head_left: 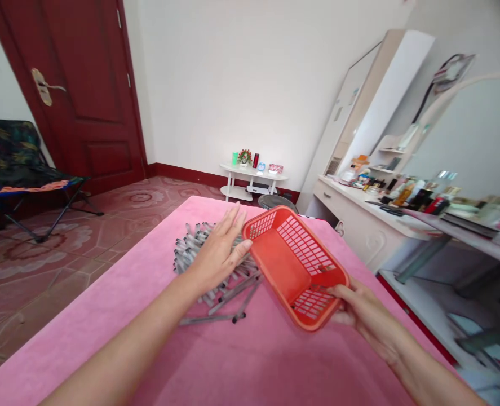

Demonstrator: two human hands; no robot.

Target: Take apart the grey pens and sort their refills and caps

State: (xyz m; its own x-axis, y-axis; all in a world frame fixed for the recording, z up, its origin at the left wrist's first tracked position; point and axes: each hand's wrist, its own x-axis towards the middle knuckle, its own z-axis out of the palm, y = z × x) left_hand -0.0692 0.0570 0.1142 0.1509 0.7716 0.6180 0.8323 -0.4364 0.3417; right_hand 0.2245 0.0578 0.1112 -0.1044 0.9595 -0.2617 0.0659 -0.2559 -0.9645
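An orange-red plastic basket (281, 262) with lattice walls is tilted above the pink-covered table, its inside facing me and holding nothing. My right hand (351, 301) grips its right end, thumb over the rim and fingers behind. My left hand (222, 245) is open, fingers stretched out and together, hovering over a pile of pens. The left thumb is close to the basket's left rim; I cannot tell whether it touches. The pile of pens (186, 251), greyish and translucent with dark ends, lies partly hidden under my left hand. A few pens (211, 319) stick out toward me.
The pink table cover (148, 265) spreads all around the pile. To the right stands a white dressing table (351, 197) crowded with bottles. A low white stand (253, 175) is by the back wall, and a folding chair (30, 169) sits at left near a red door (80, 84).
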